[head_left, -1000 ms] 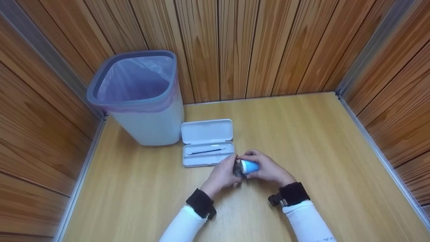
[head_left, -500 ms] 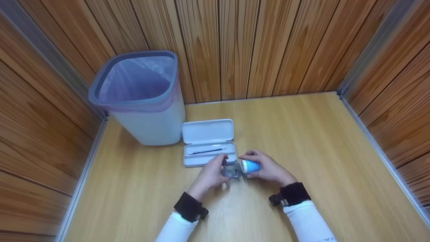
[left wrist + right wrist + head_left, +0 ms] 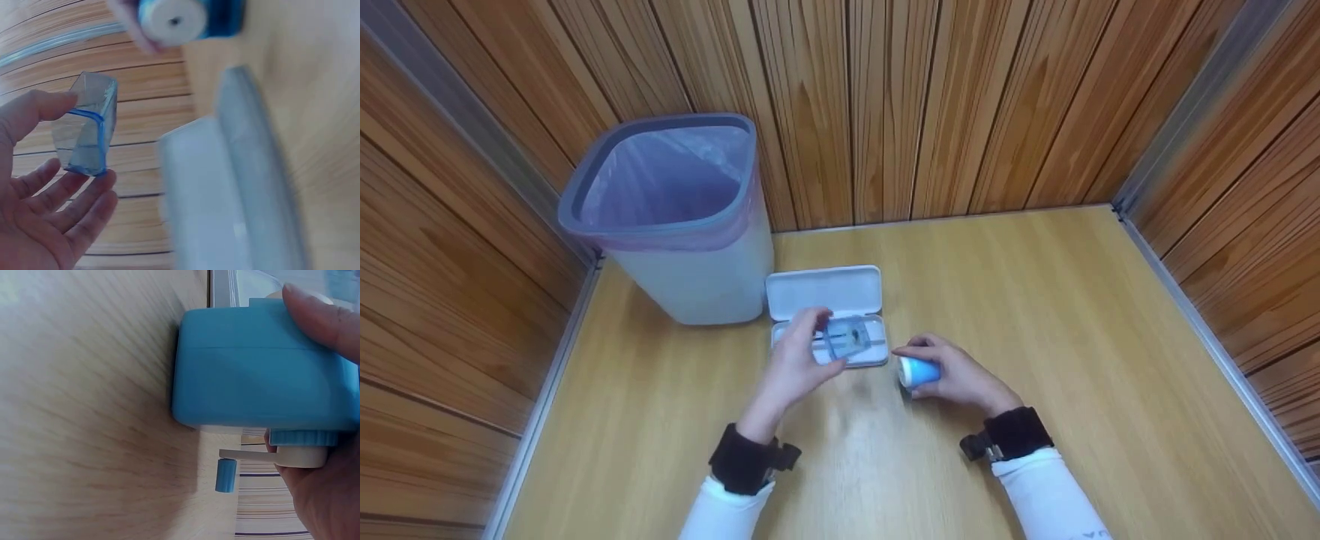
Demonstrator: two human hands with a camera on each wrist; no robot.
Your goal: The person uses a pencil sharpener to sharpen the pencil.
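Observation:
My left hand (image 3: 791,367) pinches a clear, blue-edged shavings drawer (image 3: 847,337) between thumb and fingertips, over the near half of an open white pencil case (image 3: 823,291). In the left wrist view the drawer (image 3: 90,126) is see-through, with the thumb on one side and fingertips at its other end. My right hand (image 3: 964,381) grips a blue crank pencil sharpener (image 3: 922,371) beside the case. Close up in the right wrist view, the sharpener body (image 3: 253,371) lies against the tabletop, its crank knob (image 3: 226,475) sticking out. A dark pencil in the case is partly hidden behind the drawer.
A tall bin (image 3: 690,281) with a grey rim and a plastic liner stands at the back left, right beside the pencil case. Wood-panelled walls (image 3: 877,112) enclose the wooden table (image 3: 1035,300) at the back and both sides.
My left hand has drawn the shavings drawer away from the sharpener, moving left and up over the pencil case. The right hand and the sharpener have stayed nearly in place.

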